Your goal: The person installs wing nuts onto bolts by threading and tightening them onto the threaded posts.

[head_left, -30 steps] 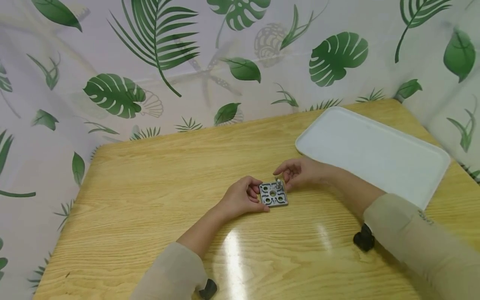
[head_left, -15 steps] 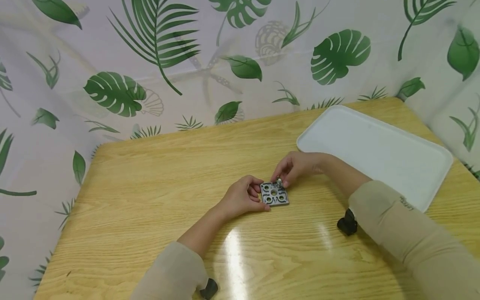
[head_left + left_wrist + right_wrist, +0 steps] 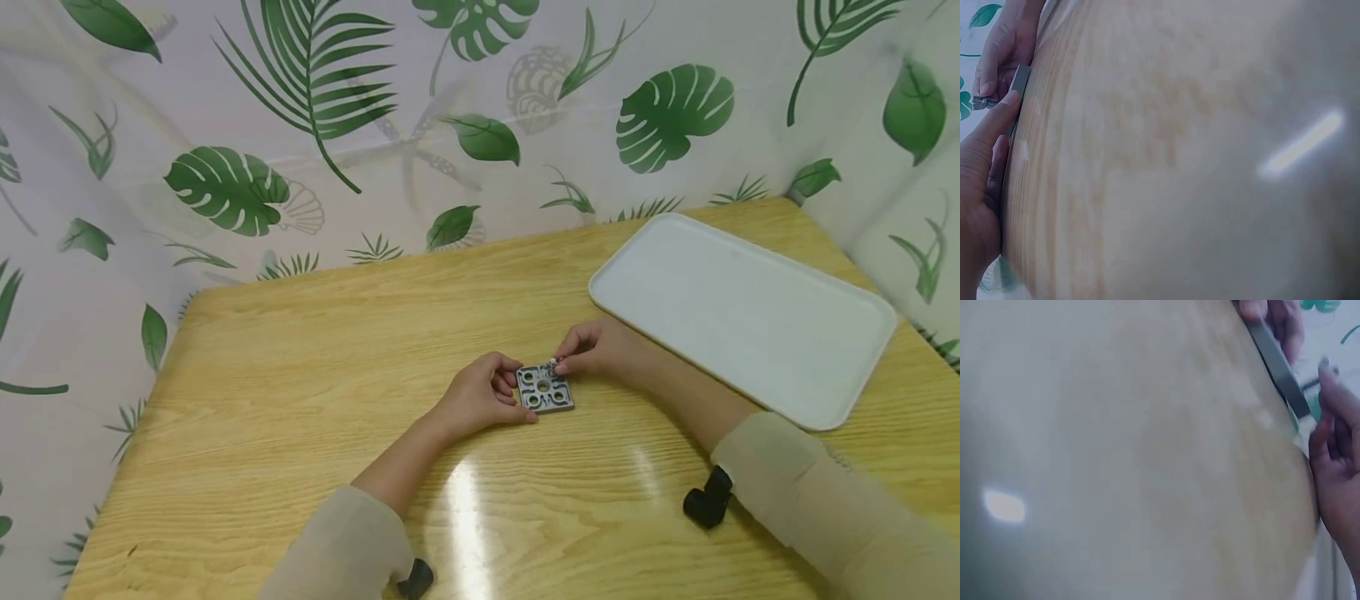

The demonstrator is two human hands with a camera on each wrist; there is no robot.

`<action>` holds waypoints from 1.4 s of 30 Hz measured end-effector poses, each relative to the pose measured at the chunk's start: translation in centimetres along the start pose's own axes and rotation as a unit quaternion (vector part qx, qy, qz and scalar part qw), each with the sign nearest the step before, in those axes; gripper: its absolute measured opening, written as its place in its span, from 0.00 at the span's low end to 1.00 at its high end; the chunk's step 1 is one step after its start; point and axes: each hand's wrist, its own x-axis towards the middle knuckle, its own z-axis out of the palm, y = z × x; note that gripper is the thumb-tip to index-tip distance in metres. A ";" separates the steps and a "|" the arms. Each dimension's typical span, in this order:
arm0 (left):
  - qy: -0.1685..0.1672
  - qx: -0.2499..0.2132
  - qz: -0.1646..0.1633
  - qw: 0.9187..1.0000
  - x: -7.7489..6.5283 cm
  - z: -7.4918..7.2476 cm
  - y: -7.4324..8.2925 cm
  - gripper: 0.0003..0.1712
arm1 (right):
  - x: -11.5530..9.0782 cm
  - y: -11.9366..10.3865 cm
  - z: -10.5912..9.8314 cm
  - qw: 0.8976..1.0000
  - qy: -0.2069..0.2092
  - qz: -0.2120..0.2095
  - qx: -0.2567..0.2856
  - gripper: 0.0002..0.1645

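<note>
Head view, plate: 1 square grey metal plate point(image 3: 543, 397), at the desk point(image 3: 315, 392) surface between the 2 hands; 4 holes show.
Head view, screw: 1 small metal screw point(image 3: 553, 363), upright at the plate's 1 o'clock corner.
Head view, left hand point(image 3: 480, 394): grips the plate from 9 o'clock, thumb along its 6 o'clock edge.
Head view, right hand point(image 3: 603, 350): pinches the screw from 2 o'clock.
Head view, tray point(image 3: 738, 312): 1, white, lying at 2 o'clock from the plate.
Left wrist view, plate handling: likely stiff, fairly heavy for its size, hardly fragile; opposite edges offer the surest hold.
Left wrist view, screw handling: probably light, hard, a bit slippery; best taken by its raised end.
Right wrist view, plate thickness: edge-on, thick enough for a thumb; whether the right hand touches it, I cannot tell.
</note>
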 end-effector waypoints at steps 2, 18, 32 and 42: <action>-0.001 0.000 0.001 1.000 -0.1 0.0 0.0 0.39 | -0.8 0.3 0.8 0.999 0.051 -0.009 -0.003 0.06; -0.002 0.008 0.001 1.000 -0.3 -0.3 -0.2 0.38 | -4.3 -1.0 7.4 0.945 0.322 -0.041 -0.046 0.13; 0.009 -0.008 0.004 1.000 -0.4 -0.2 0.3 0.37 | -4.2 -1.9 4.6 0.964 0.232 0.061 -0.112 0.07; 0.004 -0.015 -0.001 1.000 -0.3 0.1 0.2 0.39 | -1.3 -2.2 -1.0 0.987 0.030 0.058 -0.149 0.14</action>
